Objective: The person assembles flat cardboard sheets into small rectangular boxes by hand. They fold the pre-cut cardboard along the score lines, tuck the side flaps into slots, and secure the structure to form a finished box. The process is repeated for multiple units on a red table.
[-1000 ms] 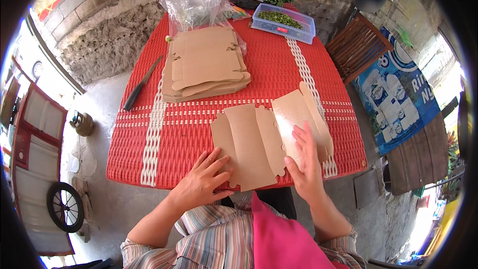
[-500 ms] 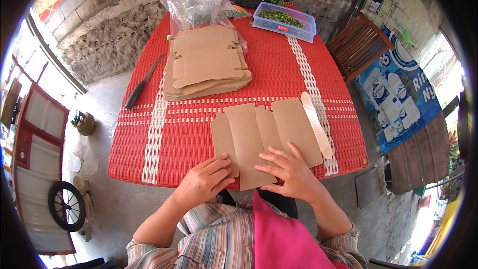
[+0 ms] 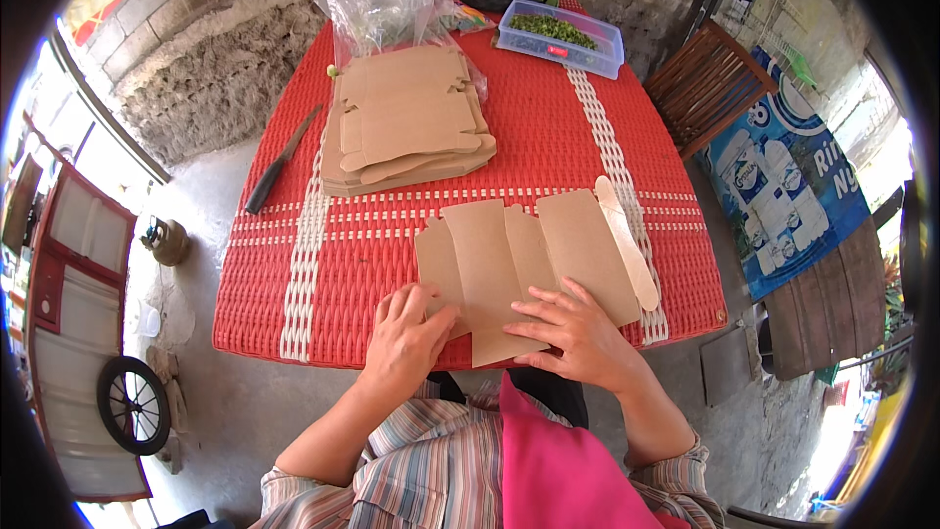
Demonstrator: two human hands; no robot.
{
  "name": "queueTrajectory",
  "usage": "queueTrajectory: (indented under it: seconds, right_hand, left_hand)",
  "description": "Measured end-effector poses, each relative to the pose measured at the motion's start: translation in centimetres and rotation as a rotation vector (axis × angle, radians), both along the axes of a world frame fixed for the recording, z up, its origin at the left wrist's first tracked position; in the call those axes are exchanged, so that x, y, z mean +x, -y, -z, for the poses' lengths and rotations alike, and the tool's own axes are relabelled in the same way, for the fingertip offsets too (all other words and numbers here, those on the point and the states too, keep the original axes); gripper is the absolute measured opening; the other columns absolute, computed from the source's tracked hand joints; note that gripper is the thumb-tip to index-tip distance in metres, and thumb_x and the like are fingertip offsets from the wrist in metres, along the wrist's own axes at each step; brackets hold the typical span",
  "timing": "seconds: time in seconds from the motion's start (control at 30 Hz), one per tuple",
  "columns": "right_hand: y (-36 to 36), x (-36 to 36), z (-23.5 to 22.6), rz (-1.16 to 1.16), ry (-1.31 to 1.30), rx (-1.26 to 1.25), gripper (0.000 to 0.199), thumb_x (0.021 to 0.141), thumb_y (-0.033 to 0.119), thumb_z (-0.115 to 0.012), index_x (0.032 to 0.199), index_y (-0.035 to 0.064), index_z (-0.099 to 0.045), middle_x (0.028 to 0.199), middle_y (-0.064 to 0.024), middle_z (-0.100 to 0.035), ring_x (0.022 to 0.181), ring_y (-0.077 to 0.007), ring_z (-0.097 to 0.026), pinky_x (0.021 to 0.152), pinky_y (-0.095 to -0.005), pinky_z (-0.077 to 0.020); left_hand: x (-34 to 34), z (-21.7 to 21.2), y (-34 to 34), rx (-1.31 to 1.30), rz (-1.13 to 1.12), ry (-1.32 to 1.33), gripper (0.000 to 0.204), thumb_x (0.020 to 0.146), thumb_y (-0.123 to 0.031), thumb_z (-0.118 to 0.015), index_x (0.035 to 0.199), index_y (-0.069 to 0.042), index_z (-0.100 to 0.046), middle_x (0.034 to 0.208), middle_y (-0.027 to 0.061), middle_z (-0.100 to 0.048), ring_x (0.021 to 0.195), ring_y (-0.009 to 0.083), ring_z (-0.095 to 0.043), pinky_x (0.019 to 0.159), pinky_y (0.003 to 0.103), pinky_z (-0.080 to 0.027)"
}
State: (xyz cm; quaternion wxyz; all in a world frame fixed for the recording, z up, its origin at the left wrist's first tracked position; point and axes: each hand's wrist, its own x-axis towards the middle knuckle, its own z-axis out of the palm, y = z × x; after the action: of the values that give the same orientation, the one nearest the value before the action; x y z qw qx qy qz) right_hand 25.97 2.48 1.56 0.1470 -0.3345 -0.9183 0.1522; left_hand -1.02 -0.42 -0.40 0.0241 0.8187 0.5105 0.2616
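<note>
1. My left hand (image 3: pixel 409 341) lies flat on the near left corner of the unfolded cardboard sheet (image 3: pixel 519 260), fingers spread open, gripping nothing.
2. My right hand (image 3: pixel 578 333) presses the sheet's near middle panel, fingers likewise open and flat.
3. The sheet lies on the red woven bench (image 3: pixel 578 137), its near edge under both palms, the pale flap at its far right beyond my right fingers.
4. Stack of flat cardboard blanks (image 3: pixel 411 127) sits well ahead of my left fingers; knife (image 3: pixel 279 165) further left.
5. Judgement: to crease cleanly, keep the left palm pinning the sheet and press along the scored line, not across it.
</note>
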Motion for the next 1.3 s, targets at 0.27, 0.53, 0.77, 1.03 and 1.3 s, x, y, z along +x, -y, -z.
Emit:
queueTrajectory:
  seconds: [0.27, 0.53, 0.77, 1.03, 1.3]
  right_hand:
    - [-0.1, 0.1, 0.1, -0.013, -0.013, -0.015, 0.044, 0.091, 0.047, -0.067, 0.124, 0.0183, -0.069, 0.136, -0.005, -0.062, 0.134, -0.0291, -0.05, 0.115, -0.0584, -0.0305]
    - [-0.3, 0.7, 0.5, -0.022, -0.041, -0.064, 0.043, 0.09, 0.043, -0.07, 0.125, 0.0172, -0.068, 0.139, -0.0043, -0.061, 0.136, -0.0272, -0.049, 0.116, -0.0585, -0.0296]
    - [-0.9, 0.5, 0.7, 0.025, -0.119, -0.074, 0.031, 0.09, 0.032, -0.071, 0.115, 0.0131, -0.071, 0.13, -0.0038, -0.067, 0.128, -0.0259, -0.058, 0.111, -0.0513, -0.0374]
    - [-1.5, -2.5, 0.2, 0.346, -0.381, -0.205, 0.023, 0.086, 0.015, -0.074, 0.109, 0.0091, -0.069, 0.098, -0.0093, -0.065, 0.095, -0.0288, -0.064, 0.086, -0.0401, -0.0515]
    - [-1.2, -1.8, 1.6, 0.076, -0.134, 0.159, 0.028, 0.086, 0.006, -0.06, 0.113, 0.0077, -0.068, 0.105, -0.003, -0.057, 0.101, -0.0235, -0.057, 0.091, -0.0407, -0.0459]
  left_hand:
    - [-1.0, -0.5, 1.6, -0.046, 0.297, 0.033, 0.041, 0.078, -0.003, -0.068, 0.119, 0.004, -0.066, 0.117, 0.0129, -0.063, 0.106, 0.0296, -0.063, 0.092, 0.039, -0.052]
    - [-1.2, 0.1, 3.4, -0.071, 0.182, 0.072, 0.038, 0.085, -0.009, -0.068, 0.119, 0.007, -0.064, 0.123, 0.0145, -0.061, 0.113, 0.0314, -0.061, 0.1, 0.043, -0.048]
    - [0.5, -1.8, 1.1, -0.118, 0.172, 0.154, 0.035, 0.082, -0.022, -0.077, 0.104, 0.003, -0.064, 0.103, 0.013, -0.065, 0.101, 0.0314, -0.063, 0.092, 0.045, -0.049]
    - [3.3, -0.4, -1.0, -0.053, -0.149, 0.165, 0.039, 0.084, -0.026, -0.076, 0.111, -0.002, -0.061, 0.101, 0.013, -0.063, 0.095, 0.0311, -0.062, 0.091, 0.045, -0.046]
    - [2.7, 0.3, -1.3, 0.078, 0.158, -0.003, 0.022, 0.086, -0.017, -0.069, 0.104, -0.004, -0.067, 0.105, 0.0053, -0.06, 0.102, 0.0232, -0.059, 0.096, 0.041, -0.043]
